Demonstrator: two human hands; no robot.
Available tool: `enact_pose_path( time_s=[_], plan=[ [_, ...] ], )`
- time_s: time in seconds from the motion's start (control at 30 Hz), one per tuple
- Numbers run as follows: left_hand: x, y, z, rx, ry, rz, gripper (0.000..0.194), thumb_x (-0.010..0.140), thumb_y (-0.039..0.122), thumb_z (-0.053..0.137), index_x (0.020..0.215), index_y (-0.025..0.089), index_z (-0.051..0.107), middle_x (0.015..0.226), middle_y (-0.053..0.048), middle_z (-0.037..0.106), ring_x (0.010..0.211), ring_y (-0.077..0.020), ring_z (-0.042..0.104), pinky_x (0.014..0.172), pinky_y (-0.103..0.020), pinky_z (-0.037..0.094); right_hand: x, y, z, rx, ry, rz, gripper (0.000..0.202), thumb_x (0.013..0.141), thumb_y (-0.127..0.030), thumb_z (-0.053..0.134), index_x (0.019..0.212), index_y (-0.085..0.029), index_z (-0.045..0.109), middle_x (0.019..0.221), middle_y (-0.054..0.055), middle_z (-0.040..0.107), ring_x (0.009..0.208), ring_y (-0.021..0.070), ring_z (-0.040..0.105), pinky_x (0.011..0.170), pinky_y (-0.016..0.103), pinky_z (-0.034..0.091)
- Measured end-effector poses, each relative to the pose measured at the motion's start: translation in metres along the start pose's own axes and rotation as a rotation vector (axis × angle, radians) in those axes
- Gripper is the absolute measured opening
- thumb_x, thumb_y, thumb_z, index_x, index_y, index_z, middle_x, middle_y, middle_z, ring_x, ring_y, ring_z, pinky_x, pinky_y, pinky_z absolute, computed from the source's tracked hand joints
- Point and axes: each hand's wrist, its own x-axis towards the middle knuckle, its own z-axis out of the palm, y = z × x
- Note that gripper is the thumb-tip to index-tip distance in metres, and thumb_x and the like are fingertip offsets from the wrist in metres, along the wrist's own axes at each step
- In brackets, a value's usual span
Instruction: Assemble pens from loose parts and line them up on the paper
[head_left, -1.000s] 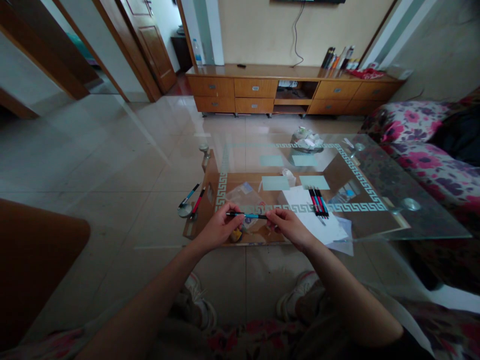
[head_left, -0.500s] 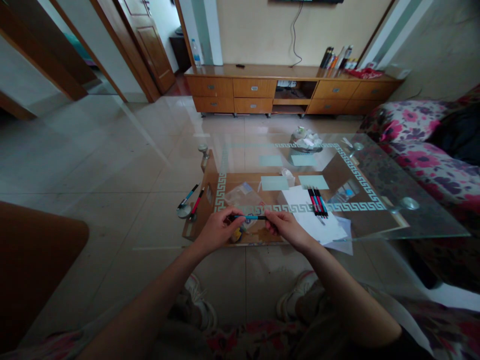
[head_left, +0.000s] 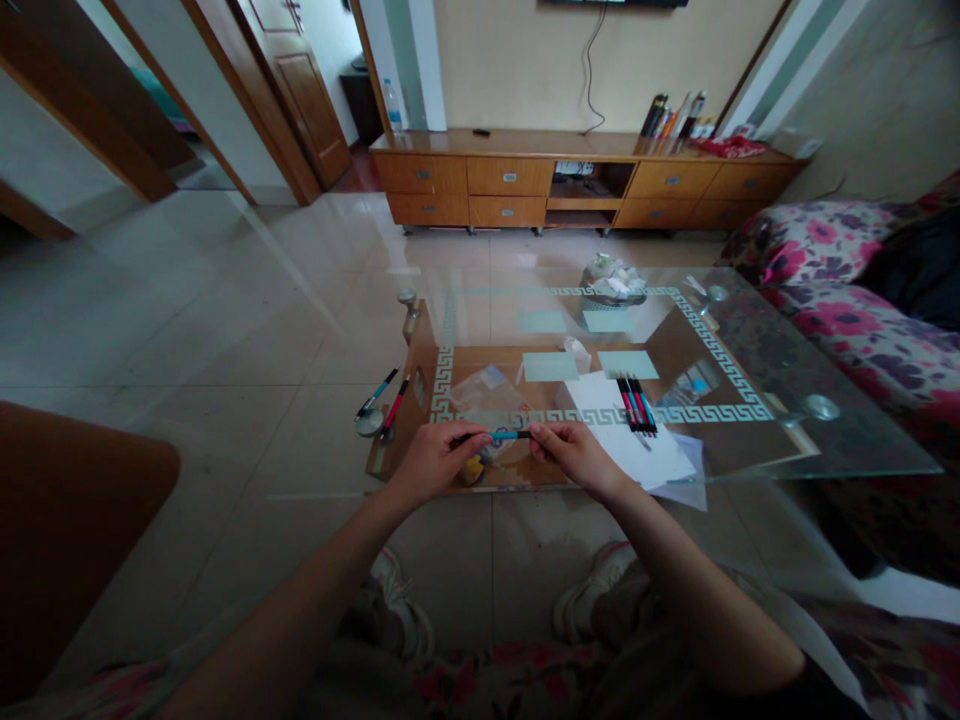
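A blue and black pen [head_left: 508, 435] lies level between my two hands, above the near edge of the glass table [head_left: 840, 430]. My left hand [head_left: 441, 452] is closed around its left end, and the fingers of my right hand [head_left: 564, 448] pinch its right end. To the right, a row of several red, blue and black pens [head_left: 636, 405] rests on white paper [head_left: 641, 462]. At the left edge of the table are a blue pen [head_left: 377, 392] and a red pen [head_left: 394, 407]. A clear plastic bag [head_left: 487, 390] lies just beyond my hands.
A bin with a crumpled plastic liner [head_left: 613, 278] shows at the table's far side. A clear bottle [head_left: 686, 388] is right of the pens. Behind stands a long wooden cabinet [head_left: 510, 178]; a flowered sofa [head_left: 832, 310] is at right, a brown wooden piece [head_left: 82, 520] at left.
My left fingers have shifted slightly on the pen's left end. The pen stays in both hands, and the other things have not moved.
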Motion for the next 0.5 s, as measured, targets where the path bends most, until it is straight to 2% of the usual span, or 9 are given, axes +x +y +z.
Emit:
enact_pose_path(
  time_s=[0.33,0.5],
  plan=[
    [0.0004,-0.0009,-0.0010,0.020,-0.005,0.018,0.029,0.092,0.044,0.059,0.097,0.022,0.077,0.095,-0.004,0.077,0.084,-0.0185,0.069,0.077,-0.028,0.051,0.0002,0.0028,-0.0016,-0.070,0.006,-0.035,0.055,0.089,-0.067,0.050,0.070,-0.018,0.065,0.064,0.001,0.058,0.061,0.0144,0.051,0.058,0.026,0.037],
    [0.0003,0.0037,-0.0045,0.091,-0.025,-0.027,0.037,0.096,0.046,0.052,0.085,0.019,0.076,0.069,0.000,0.070,0.062,-0.0139,0.060,0.060,-0.023,0.042,-0.0029,-0.0006,-0.0025,-0.108,-0.004,-0.100,0.050,0.090,-0.061,0.053,0.072,-0.017,0.069,0.065,0.001,0.060,0.063,0.0149,0.052,0.059,0.026,0.038]
  ],
)
